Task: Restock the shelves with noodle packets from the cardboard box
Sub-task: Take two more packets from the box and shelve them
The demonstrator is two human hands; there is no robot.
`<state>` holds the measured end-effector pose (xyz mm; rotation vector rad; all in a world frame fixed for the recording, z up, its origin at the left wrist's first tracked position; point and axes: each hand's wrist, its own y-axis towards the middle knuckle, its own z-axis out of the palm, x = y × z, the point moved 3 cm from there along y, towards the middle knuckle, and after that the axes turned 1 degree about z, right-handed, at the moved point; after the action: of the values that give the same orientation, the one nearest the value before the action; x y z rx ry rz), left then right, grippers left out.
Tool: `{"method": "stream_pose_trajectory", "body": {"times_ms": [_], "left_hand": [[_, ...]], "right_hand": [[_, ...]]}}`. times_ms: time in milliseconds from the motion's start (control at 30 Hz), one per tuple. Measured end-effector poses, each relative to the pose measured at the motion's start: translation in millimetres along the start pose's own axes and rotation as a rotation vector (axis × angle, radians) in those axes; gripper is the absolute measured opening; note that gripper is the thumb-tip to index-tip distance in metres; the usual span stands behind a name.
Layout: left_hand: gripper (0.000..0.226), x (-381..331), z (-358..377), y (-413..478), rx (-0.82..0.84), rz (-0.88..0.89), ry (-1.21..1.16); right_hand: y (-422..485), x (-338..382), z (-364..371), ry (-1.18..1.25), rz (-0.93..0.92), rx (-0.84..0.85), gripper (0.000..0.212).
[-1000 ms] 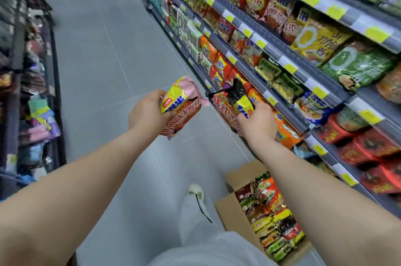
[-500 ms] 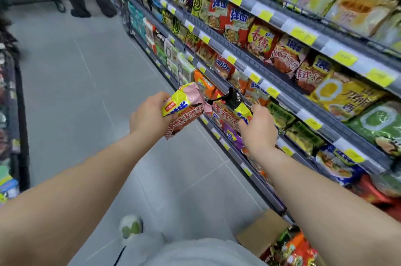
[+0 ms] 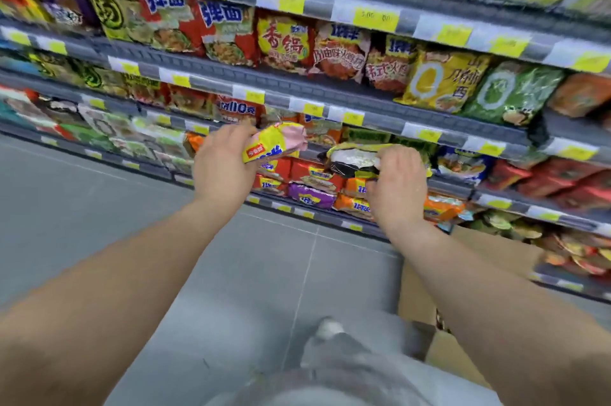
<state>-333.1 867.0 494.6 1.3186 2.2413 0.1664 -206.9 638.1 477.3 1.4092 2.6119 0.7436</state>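
I've swung round to face the shelves (image 3: 297,93) squarely, so their rows now sit just beyond both grips instead of off to the right. The black-and-yellow packet (image 3: 353,159) in my right hand (image 3: 396,184), upright a second ago, now lies flat across the grip, and a gap has opened between it and the yellow-and-pink packet (image 3: 274,144) in my left hand (image 3: 221,170). The cardboard box (image 3: 416,299) has slipped below the right grip

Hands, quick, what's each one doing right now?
Left hand: gripping a yellow-and-pink plastic noodle packet.
Right hand: gripping a black-and-yellow plastic noodle packet.
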Motion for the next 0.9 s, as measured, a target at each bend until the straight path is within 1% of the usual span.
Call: {"method": "stream_pose_trajectory", "body": {"times_ms": [100,200,333,533,633,767,833,900], "left_hand": [[0.044,-10,17,33,-0.037,0.124,0.007],[0.044,-19,37,68,-0.077,0.227,0.047],[0.049,-25,63,108,-0.079,0.293,0.08],[0.051,-34,93,159,-0.065,0.362,0.09],[0.048,-36,109,183,-0.103,0.438,0.056],[0.042,-33,130,202,-0.163,0.527,0.037],[0.041,-32,143,208,-0.157,0.552,0.056],[0.042,-29,153,211,-0.124,0.535,0.069]], "right_hand": [[19,-14,13,-0.074,0.027,-0.014,0.046],[49,-27,34,-0.099,0.047,-0.055,0.047],[88,-39,57,-0.101,0.04,-0.119,0.052],[128,-52,87,-0.171,0.115,-0.186,0.059],[140,-58,97,-0.227,0.147,-0.238,0.056],[152,-59,111,-0.299,0.161,-0.257,0.047],[155,-58,121,-0.33,0.151,-0.25,0.042],[156,-58,128,-0.357,0.17,-0.227,0.038]]}}
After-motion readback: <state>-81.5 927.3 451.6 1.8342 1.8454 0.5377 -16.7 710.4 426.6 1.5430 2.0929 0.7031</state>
